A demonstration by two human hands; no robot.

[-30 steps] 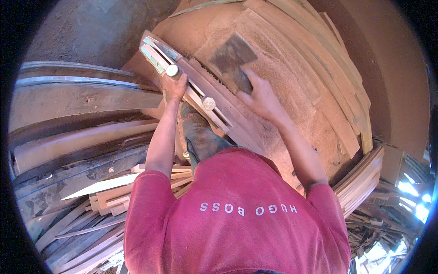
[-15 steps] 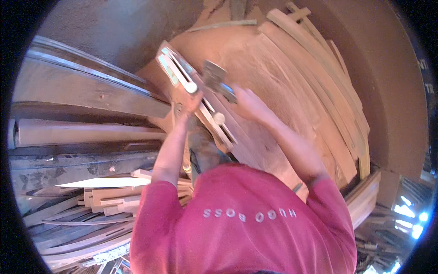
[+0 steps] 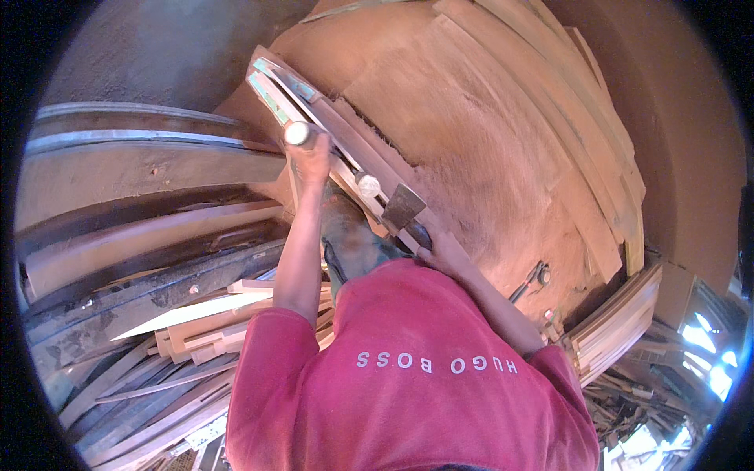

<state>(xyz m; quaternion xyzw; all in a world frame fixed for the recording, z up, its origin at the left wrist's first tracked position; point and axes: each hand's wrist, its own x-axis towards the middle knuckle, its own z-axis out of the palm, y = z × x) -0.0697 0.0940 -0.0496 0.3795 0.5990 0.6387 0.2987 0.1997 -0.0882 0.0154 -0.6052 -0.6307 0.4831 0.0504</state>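
Observation:
A long, narrow wooden piece (image 3: 345, 125) with dark slots and greenish patches lies slanting across the workbench. My left hand (image 3: 314, 161) is closed at its left side, around a part with a round white top (image 3: 298, 133). Lower along the wood, a second round, pale knob (image 3: 367, 185) stands up between my hands. My right hand (image 3: 444, 253) grips the dark handle of a flat-bladed scraper (image 3: 404, 206). The scraper's wide metal blade is over the lower end of the wooden piece; I cannot tell whether it touches. The fingers of both hands are partly hidden.
The dusty brown workbench (image 3: 471, 180) carries long boards (image 3: 550, 110) along its far right side. A small dark tool (image 3: 540, 275) lies beyond my right forearm. Stacked planks (image 3: 149, 228) and loose timber strips (image 3: 212, 334) fill the left. More boards (image 3: 616, 322) stand at the lower right.
My right hand has brought the scraper down and toward me, from beside my left hand to the wood's lower end. My left hand stays at the wood. The view has shifted slightly.

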